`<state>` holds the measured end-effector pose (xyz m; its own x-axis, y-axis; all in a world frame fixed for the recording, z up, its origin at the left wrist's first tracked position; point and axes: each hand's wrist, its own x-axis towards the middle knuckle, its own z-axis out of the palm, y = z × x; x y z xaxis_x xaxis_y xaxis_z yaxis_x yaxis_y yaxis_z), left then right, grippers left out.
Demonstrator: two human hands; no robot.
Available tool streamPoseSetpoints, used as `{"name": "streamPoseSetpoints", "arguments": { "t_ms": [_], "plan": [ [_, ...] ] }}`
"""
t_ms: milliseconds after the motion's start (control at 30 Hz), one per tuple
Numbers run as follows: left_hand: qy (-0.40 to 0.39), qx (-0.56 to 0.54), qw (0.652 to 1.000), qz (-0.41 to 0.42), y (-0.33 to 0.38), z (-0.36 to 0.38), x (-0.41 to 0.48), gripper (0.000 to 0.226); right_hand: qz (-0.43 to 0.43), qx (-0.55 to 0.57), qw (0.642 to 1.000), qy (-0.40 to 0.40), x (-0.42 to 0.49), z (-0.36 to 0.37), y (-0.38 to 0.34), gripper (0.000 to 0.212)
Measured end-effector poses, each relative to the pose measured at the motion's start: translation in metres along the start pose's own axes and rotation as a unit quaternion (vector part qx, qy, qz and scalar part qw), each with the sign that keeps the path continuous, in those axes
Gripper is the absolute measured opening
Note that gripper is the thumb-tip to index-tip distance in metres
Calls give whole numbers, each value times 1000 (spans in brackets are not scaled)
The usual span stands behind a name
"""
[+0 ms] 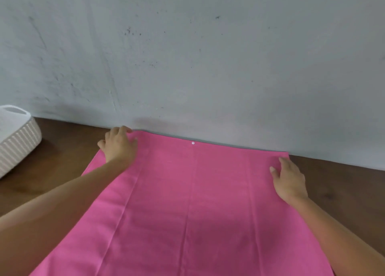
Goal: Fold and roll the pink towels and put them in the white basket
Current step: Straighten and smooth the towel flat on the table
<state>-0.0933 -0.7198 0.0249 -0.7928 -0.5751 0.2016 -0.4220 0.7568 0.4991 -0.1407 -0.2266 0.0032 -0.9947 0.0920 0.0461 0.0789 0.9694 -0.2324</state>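
A grey-blue wall (pixel 187 57), marked with dark specks, is seen filling the upper half of the view. Below it, a dark brown wooden table (pixel 62 151) is set against the wall. A pink towel (pixel 191 203) is spread flat on the table, its far edge laid along the foot of the wall and its near end cut off by the lower edge of the view; lengthwise creases are seen in the cloth. A white basket (pixel 18 142) is placed on the table at the far left, well apart from the towel and partly out of view. The left hand (pixel 118 144) is laid on the towel's far left corner with bent fingers; whether its grip is closed on the cloth cannot be told. The right hand (pixel 288 180) is rested near the far right corner, its grip open, fingers loosely extended on the cloth. A small white dot (pixel 193 143) is seen at the middle of the far edge.
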Motion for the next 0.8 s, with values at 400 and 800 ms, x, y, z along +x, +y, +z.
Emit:
{"name": "streamPoseSetpoints", "arguments": {
  "t_ms": [400, 800],
  "plan": [
    [-187, 60, 953, 230, 60, 6, -179, 72, -38, -70, 993, -83, -102, -12, 18, 74],
    [-201, 82, 925, 311, 89, 27, -263, 81, -54, -31, 993, -96, -236, -23, 52, 80]
  ]
}}
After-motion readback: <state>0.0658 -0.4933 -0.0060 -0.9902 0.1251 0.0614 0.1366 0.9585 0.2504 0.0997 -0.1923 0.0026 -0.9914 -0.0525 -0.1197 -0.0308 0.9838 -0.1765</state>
